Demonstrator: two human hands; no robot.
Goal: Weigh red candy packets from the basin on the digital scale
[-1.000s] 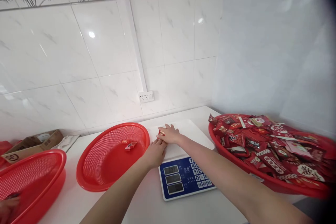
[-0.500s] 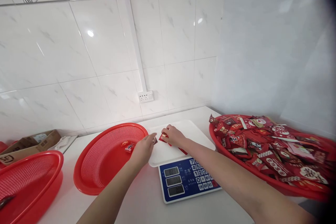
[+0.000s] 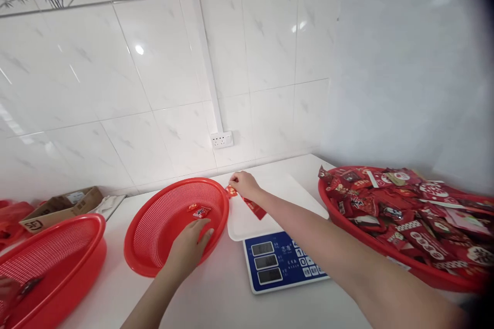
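My left hand rests palm down inside the red mesh basket, fingers stretched flat, just in front of two small red candy packets. My right hand is at the left edge of the white scale tray, fingers pinched on a small red packet. Another red packet lies on the tray beside my right forearm.
The blue-faced scale sits under the tray. A big red basin heaped with red packets fills the right. A second red basket is at the left, with another person's hand in it. A cardboard box is by the wall.
My left hand moved from the tray's edge down into the mesh basket and its fingers opened flat. My right hand slid left across the tray, pinching a packet.
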